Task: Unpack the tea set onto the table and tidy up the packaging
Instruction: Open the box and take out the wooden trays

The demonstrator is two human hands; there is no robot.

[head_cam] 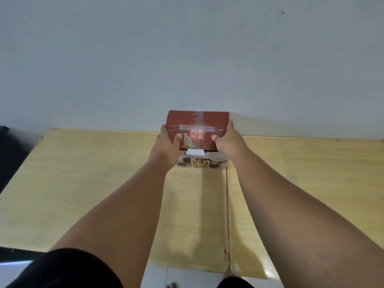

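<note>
A closed tea set box (197, 132) lies straight ahead at 12 o'clock from the person, at the far edge of a pale wooden counter (83, 183) and close against a plain grey-white wall (187, 48). Its lid is dark red with pale Chinese characters and steam-like swirls, crossed by strips of clear tape. A white tab shows at the lid's near edge, and the front face below it carries a picture of dark teaware. Whether the box rests on the counter or is raised just off it cannot be told. The left hand (166, 142) holds the box at its 9 o'clock side, thumb lying on the lid and fingers curled round the side wall. The right hand (227, 142) holds the 3 o'clock side the same way, thumb on the lid, fingers round the side. Each grip is closed on the box, one on either side. Two bare forearms reach in from 7 and 5 o'clock. A seam (227, 204) where two counter tops meet runs from the box's 5 o'clock corner back toward the person. A black object (8, 152), too cropped to identify, stands off the counter's end at 9 o'clock. A dark garment (62, 269) fills the 7 o'clock corner. At 6 o'clock, white floor (187, 277) and a few toes (172, 285) show. A small dark speck (283, 12) marks the wall at 1 o'clock.
</note>
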